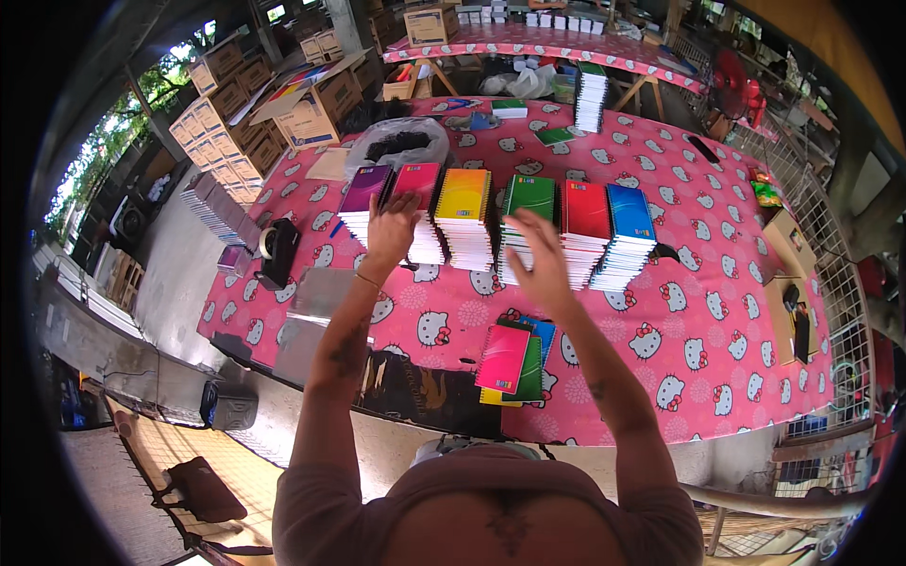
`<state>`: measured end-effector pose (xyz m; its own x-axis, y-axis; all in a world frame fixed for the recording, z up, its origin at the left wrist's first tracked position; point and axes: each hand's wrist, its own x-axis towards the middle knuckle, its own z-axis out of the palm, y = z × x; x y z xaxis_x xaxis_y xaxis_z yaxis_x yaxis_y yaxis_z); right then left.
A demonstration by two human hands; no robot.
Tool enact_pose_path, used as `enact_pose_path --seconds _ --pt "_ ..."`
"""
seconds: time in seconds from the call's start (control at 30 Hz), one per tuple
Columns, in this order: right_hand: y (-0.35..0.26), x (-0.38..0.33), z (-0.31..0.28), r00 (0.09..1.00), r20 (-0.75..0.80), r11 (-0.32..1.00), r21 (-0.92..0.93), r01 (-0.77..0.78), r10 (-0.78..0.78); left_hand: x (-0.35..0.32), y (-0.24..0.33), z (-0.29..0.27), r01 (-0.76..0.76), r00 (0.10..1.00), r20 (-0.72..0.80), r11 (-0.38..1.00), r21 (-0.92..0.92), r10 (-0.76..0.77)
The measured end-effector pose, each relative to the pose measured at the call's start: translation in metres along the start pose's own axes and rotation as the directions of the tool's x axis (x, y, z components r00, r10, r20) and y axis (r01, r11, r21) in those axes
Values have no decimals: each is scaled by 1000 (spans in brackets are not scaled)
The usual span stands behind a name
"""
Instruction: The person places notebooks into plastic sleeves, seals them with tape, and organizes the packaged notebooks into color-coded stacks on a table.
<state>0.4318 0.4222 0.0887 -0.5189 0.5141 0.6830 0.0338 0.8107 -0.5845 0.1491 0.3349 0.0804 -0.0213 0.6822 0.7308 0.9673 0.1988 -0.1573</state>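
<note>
Reaching over a row of spiral-bound notebook stacks, both hands work at the far side of the loose pile. The left hand point(394, 229) lies over the near end of the pink stack point(417, 177), beside the purple stack point(366, 187); whether it grips a notebook cannot be told. The right hand point(536, 253) is spread at the near right part of the green stack point(531, 195), with nothing visibly grasped; contact with the stack is uncertain. The yellow stack point(462, 189) stands between them, and the red stack point(584, 203) and blue stack point(629, 209) continue the row to the right. Nearer the body, a fanned pile point(505, 358) of mixed-colour notebooks lies on the patterned tablecloth point(698, 311). Principal hazards, as judged: a sideways push from either hand could topple a tall, narrow stack into its close neighbour; wire bindings could catch and drag an extra notebook; the right forearm, passing just beside the fanned pile, could brush it out of order.
</note>
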Motion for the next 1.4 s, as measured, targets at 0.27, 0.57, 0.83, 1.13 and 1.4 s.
enact_pose_path --seconds 0.27,0.57,0.83,1.13,1.4 --pt "13 -61 11 627 222 138 870 -473 747 -17 122 -98 -363 898 -57 661 -657 436" --pt "-14 -79 -58 506 78 134 919 -370 859 37 66 -14 -183 983 -32 946 -266 181" --pt "9 -152 -92 357 -18 162 912 -377 934 22 96 -45 -138 980 -184 932 -336 79" --pt "15 -168 -101 570 100 285 788 -545 816 15 127 -98 609 425 858 610 -507 289" --pt "-5 -126 -123 695 470 811 -83 -579 545 -64 180 -13 609 500 849 628 -484 170"
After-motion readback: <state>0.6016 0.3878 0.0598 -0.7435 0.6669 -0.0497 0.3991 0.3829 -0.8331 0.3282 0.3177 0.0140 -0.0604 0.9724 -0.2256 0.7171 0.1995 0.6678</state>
